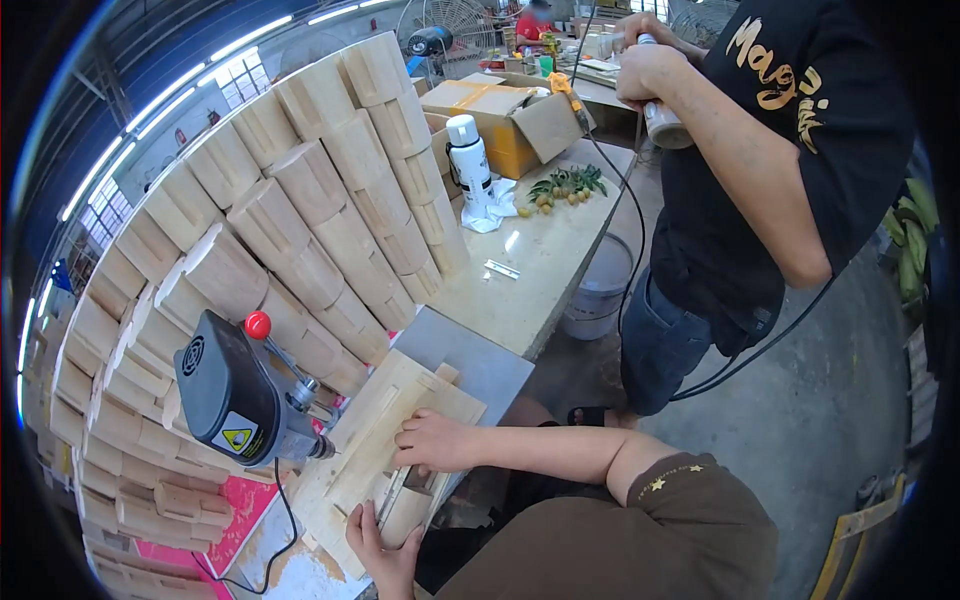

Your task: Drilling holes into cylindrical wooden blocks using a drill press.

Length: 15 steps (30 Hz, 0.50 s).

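A pale wooden block (pixel 406 512) with a rounded face and a slot lies against a wooden jig (pixel 375 425) under the bench drill. My right hand (pixel 437 441) reaches in from the right, its bent fingers gripping the block's far end. At the near end, my left hand (pixel 383 556) holds the same block, thumb and forefinger on either side. A thin dark strip or groove runs along the block between my hands; I cannot tell which. Left of the jig stands the bench drill (pixel 235 390), its red-knobbed lever (pixel 258 325) raised and its chuck (pixel 322 448) near the jig.
Tall stacks of wooden blocks (pixel 300 190) curve along the left. A grey plate (pixel 485 360) lies beyond the jig. On the table (pixel 470 290) are a white bottle (pixel 468 160), fruit (pixel 565 190) and a cardboard box (pixel 490 110). A co-worker (pixel 715 220) stands right, near a bucket (pixel 600 285) and hanging cable.
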Motion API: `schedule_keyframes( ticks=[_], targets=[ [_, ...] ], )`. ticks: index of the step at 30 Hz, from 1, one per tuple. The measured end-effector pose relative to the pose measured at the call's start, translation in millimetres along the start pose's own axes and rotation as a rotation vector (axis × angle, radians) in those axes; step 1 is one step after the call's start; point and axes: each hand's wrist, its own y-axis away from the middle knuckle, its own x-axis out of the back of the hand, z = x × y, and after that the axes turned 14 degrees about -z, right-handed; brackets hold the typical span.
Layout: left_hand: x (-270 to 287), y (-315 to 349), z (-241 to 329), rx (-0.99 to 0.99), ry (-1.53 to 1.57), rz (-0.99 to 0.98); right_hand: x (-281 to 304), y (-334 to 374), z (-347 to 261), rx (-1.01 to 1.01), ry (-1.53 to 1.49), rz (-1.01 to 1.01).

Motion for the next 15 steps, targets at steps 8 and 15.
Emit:
schedule_keyframes(
  ticks=[8, 15],
  targets=[
    [-20.7, 7.7, -1.4, 0.026, 0.088, 0.221, -3.0, -3.0, -1.4, 0.021, -0.013, 0.045],
    [-34.1, -4.9, 0.1, 0.132, 0.383, 0.354, -0.1, -2.2, -6.4, -0.003, 0.001, 0.086]
  ],
)
